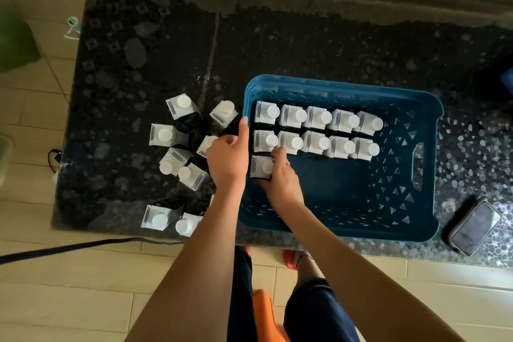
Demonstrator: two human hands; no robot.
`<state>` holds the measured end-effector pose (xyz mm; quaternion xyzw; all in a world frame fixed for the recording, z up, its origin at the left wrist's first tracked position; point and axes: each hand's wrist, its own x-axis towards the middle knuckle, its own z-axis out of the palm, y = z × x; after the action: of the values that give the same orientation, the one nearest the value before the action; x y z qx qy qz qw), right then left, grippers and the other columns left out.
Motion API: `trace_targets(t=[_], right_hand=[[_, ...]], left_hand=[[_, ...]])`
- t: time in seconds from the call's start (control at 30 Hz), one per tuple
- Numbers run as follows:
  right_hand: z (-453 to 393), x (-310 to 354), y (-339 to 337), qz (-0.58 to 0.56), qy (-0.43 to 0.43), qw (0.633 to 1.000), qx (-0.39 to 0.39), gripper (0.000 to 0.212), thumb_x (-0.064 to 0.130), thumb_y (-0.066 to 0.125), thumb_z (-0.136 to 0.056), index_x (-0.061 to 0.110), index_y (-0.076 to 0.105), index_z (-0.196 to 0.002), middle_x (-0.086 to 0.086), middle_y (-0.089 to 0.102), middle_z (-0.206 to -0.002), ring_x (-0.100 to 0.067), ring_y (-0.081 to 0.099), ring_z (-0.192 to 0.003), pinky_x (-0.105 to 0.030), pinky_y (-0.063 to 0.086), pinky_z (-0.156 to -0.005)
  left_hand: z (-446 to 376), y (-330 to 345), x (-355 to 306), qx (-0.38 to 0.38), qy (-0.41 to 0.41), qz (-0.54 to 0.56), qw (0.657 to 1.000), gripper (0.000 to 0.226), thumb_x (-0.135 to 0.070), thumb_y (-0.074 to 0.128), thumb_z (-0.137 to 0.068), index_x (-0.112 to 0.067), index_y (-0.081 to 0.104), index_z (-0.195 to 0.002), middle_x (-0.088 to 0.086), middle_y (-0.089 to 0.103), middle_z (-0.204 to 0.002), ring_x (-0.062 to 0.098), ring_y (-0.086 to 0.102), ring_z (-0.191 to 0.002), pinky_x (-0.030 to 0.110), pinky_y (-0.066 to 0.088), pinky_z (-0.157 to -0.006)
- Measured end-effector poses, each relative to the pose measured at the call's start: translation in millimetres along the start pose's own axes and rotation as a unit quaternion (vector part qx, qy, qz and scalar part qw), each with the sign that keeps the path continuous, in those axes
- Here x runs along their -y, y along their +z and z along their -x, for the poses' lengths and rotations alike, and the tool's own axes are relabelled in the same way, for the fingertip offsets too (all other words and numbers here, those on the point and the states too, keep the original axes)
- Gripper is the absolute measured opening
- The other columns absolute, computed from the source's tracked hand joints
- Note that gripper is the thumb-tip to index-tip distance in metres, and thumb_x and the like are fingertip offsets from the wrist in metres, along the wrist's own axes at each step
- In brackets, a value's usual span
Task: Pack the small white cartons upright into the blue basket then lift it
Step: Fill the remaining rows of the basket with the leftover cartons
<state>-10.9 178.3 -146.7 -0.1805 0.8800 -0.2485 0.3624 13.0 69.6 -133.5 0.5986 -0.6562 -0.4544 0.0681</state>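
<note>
A blue basket [427, 164] stands on the dark stone table. Two rows of small white cartons [316, 130] with round white caps stand upright along its far side. My right hand [280, 178] is inside the basket, shut on one more carton [259, 165] at the near left corner of the rows. My left hand [227, 158] rests at the basket's left rim, thumb up along the rim, fingers curled over a carton [206, 144] outside; whether it grips that carton I cannot tell. Several loose cartons [169, 134] stand on the table to the left.
A phone in a grey case [474, 225] lies at the table's near right corner. The basket's right half shows bare blue floor. A dark cable [83, 246] runs across the tiled floor at the left. An orange stool [266, 311] is by my legs.
</note>
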Motion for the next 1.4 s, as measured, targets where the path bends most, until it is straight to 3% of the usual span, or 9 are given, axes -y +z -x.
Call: trace_targets(t=[0.17, 0.53, 0.7, 0.83, 1.03, 1.13, 1.23, 1.3, 1.4], right_hand=[[2.6, 2.2, 1.1, 0.016, -0.005, 1.000, 0.000, 0.052, 0.004, 0.063, -0.086, 0.013, 0.030, -0.125, -0.015, 0.050, -0.124, -0.036, 0.058, -0.094, -0.043, 0.047, -0.075], [4.2, 3.9, -0.4, 0.006, -0.016, 1.000, 0.002, 0.052, 0.008, 0.064, -0.086, 0.016, 0.031, -0.126, -0.013, 0.049, -0.127, -0.037, 0.059, -0.094, -0.046, 0.049, -0.074], [4.5, 5.0, -3.5, 0.042, -0.014, 0.999, 0.006, 0.048, 0.007, 0.062, -0.087, 0.013, 0.033, -0.124, -0.012, 0.044, -0.130, -0.037, 0.060, -0.085, -0.038, 0.042, -0.060], [6.0, 7.5, -5.3, 0.082, -0.021, 0.996, 0.015, 0.046, 0.008, 0.065, -0.086, 0.011, 0.034, -0.122, -0.012, 0.036, -0.136, -0.039, 0.060, -0.078, -0.043, 0.046, -0.056], [14.7, 14.2, -21.2, 0.110, -0.055, 0.992, -0.029, 0.045, 0.035, 0.061, -0.086, 0.018, 0.037, -0.120, -0.002, 0.041, -0.120, -0.024, 0.055, -0.081, -0.032, 0.043, -0.055], [17.3, 34.8, -41.9, 0.001, -0.011, 0.997, -0.076, 0.032, 0.023, 0.054, -0.085, 0.020, 0.040, -0.113, 0.005, 0.047, -0.112, -0.021, 0.055, -0.075, -0.034, 0.046, -0.059], [2.6, 72.3, -61.3, -0.056, -0.081, 0.981, -0.164, 0.025, 0.011, 0.053, -0.083, 0.015, 0.046, -0.106, 0.008, 0.049, -0.100, -0.018, 0.052, -0.075, -0.033, 0.042, -0.054], [-16.4, 102.6, -66.6, -0.059, -0.169, 0.970, -0.165, 0.024, 0.008, 0.053, -0.082, 0.013, 0.051, -0.105, 0.004, 0.053, -0.098, -0.017, 0.052, -0.087, -0.032, 0.044, -0.061], [-57.1, 147.0, -58.7, 0.155, -0.261, 0.948, -0.098, 0.029, 0.011, 0.054, -0.085, 0.016, 0.055, -0.113, -0.002, 0.059, -0.109, -0.024, 0.051, -0.107, -0.038, 0.042, -0.085]], left_hand=[[-0.5, 0.3, 0.8, -0.001, -0.004, 0.008, 1.000, 0.064, -0.063, 0.049, -0.086, -0.015, 0.033, -0.046, -0.002, 0.040, -0.044, 0.014, 0.039, -0.042, 0.026, 0.032, -0.048], [0.3, -0.5, -0.3, -0.002, -0.003, 0.004, 1.000, 0.065, -0.064, 0.048, -0.086, -0.015, 0.032, -0.046, -0.002, 0.039, -0.043, 0.015, 0.038, -0.041, 0.028, 0.031, -0.047], [1.4, -0.9, -1.5, -0.002, -0.002, 0.002, 1.000, 0.065, -0.064, 0.047, -0.087, -0.015, 0.032, -0.046, -0.002, 0.039, -0.043, 0.014, 0.037, -0.041, 0.027, 0.030, -0.047], [3.1, -2.0, -4.8, -0.005, -0.011, 0.011, 1.000, 0.065, -0.062, 0.048, -0.087, -0.013, 0.035, -0.047, -0.001, 0.042, -0.044, 0.014, 0.040, -0.042, 0.027, 0.031, -0.047], [3.9, -3.1, -7.2, -0.004, -0.014, 0.011, 1.000, 0.067, -0.063, 0.047, -0.087, -0.011, 0.039, -0.046, 0.002, 0.046, -0.045, 0.016, 0.043, -0.044, 0.028, 0.034, -0.047], [5.1, -3.5, -7.4, 0.010, -0.020, 0.022, 1.000, 0.066, -0.063, 0.049, -0.086, -0.012, 0.039, -0.046, 0.002, 0.044, -0.044, 0.016, 0.041, -0.042, 0.028, 0.034, -0.048], [7.8, -6.0, -10.2, 0.014, -0.016, 0.021, 1.000, 0.060, -0.058, 0.050, -0.086, -0.013, 0.033, -0.048, 0.001, 0.035, -0.044, 0.015, 0.030, -0.042, 0.028, 0.028, -0.044], [8.7, -9.1, -13.5, 0.021, -0.026, 0.016, 0.999, 0.050, -0.035, 0.052, -0.087, -0.015, 0.026, -0.049, 0.000, 0.025, -0.045, 0.016, 0.019, -0.046, 0.026, 0.015, -0.046], [9.0, -14.2, -18.1, 0.029, -0.048, 0.003, 0.998, 0.043, -0.013, 0.049, -0.085, -0.015, 0.024, -0.049, 0.002, 0.025, -0.048, 0.018, 0.021, -0.052, 0.029, 0.016, -0.051]])
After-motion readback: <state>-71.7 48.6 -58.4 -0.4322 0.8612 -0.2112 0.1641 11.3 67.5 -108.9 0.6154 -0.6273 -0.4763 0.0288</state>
